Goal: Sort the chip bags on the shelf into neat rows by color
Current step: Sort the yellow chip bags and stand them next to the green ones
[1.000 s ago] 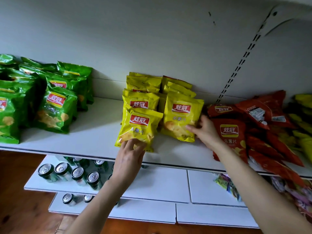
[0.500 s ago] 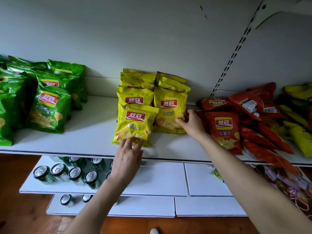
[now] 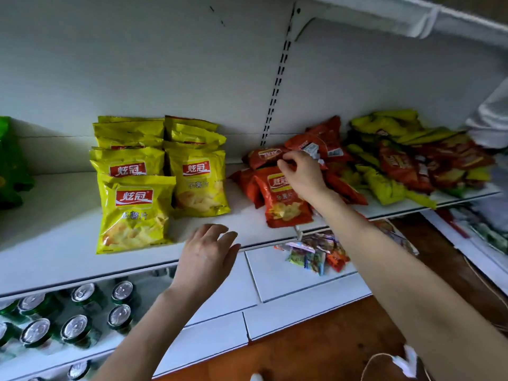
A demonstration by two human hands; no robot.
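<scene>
Chip bags (image 3: 127,163) lie along one white shelf (image 3: 55,215), grouped by colour for most of its length. At the far left edge only a part of the green bags (image 3: 11,166) shows, too cut off to count. Below them, on a lower shelf (image 3: 220,292), stand green cans (image 3: 74,328) with silver tops; seven tops are plain and more are cut by the frame. Next come the yellow bags (image 3: 134,213) in two rows running front to back, side by side: four show in the left row, and three or four in the right row (image 3: 198,182), the rear ones mostly hidden. The left hand (image 3: 209,254) hovers over the shelf's front edge just right of the yellow rows, fingers spread and relaxed, holding nothing. Further right is a loose cluster of red bags (image 3: 268,155), about five, overlapping. The right hand (image 3: 302,171) reaches in over them, with finger and thumb curled on the top edge of the front red bag (image 3: 286,199), which leans upright at the shelf's lip. Under it, small coloured packets (image 3: 313,254) lie in a little heap on the lower shelf. At the far right a mixed heap (image 3: 412,160) of yellow and red bags is piled unsorted, blurred beyond counting.
</scene>
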